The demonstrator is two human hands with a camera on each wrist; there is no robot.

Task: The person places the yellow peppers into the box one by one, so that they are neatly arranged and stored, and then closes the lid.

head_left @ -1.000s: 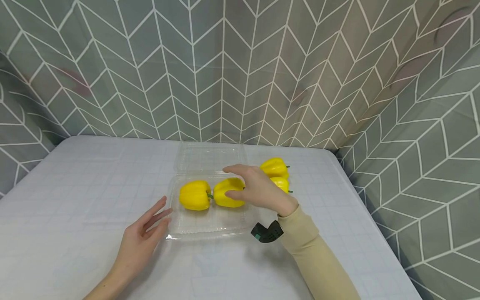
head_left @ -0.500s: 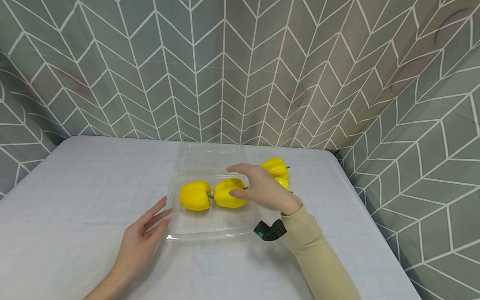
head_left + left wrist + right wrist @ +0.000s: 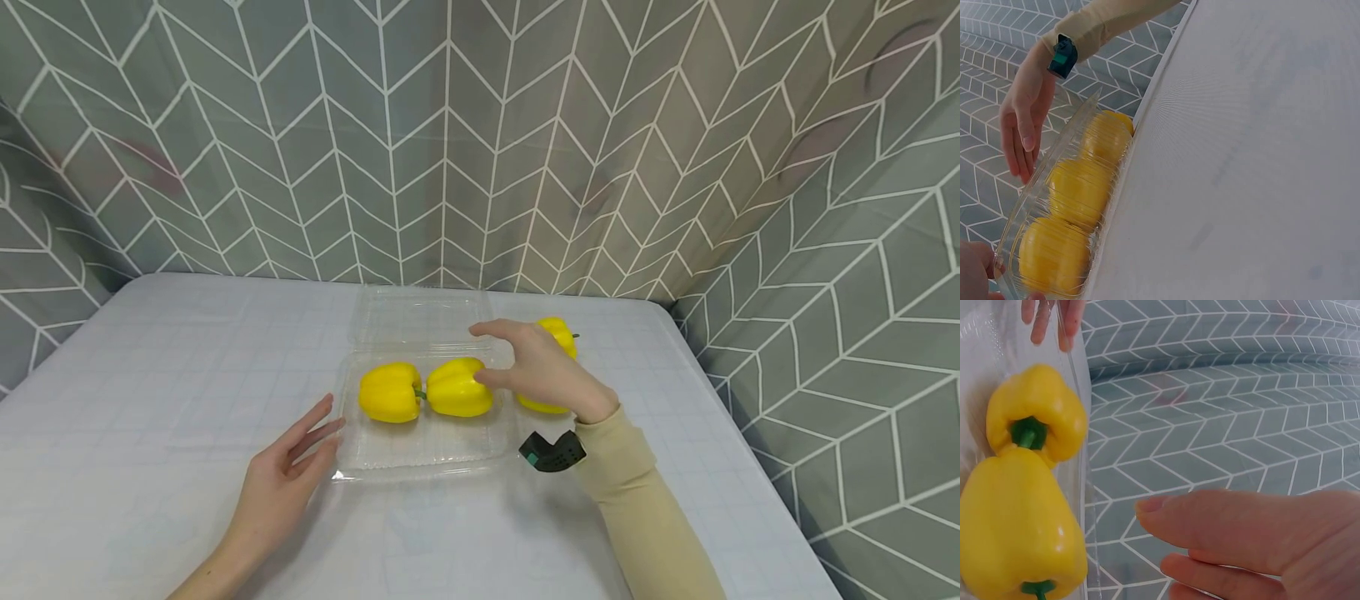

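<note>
Two yellow bell peppers lie end to end in a clear plastic container: the left pepper and the right pepper. My left hand has its fingertips at the left rim of the container, fingers mostly straight. Above the container's right side hovers my right hand, thumb and fingers spread with nothing held. Its thumb overlaps the right pepper in the head view; the right wrist view shows the thumb apart from it. Beyond that hand are a nearer yellow pepper, mostly hidden, and a farther pepper.
The container's lid is folded back toward the patterned curtain. A pale cloth covers the table. A small black wrist device sits by the beige right sleeve.
My right hand has moved to the right, away from the right pepper, showing more of it and covering more of the peppers outside. My left hand and the container stay in place.
</note>
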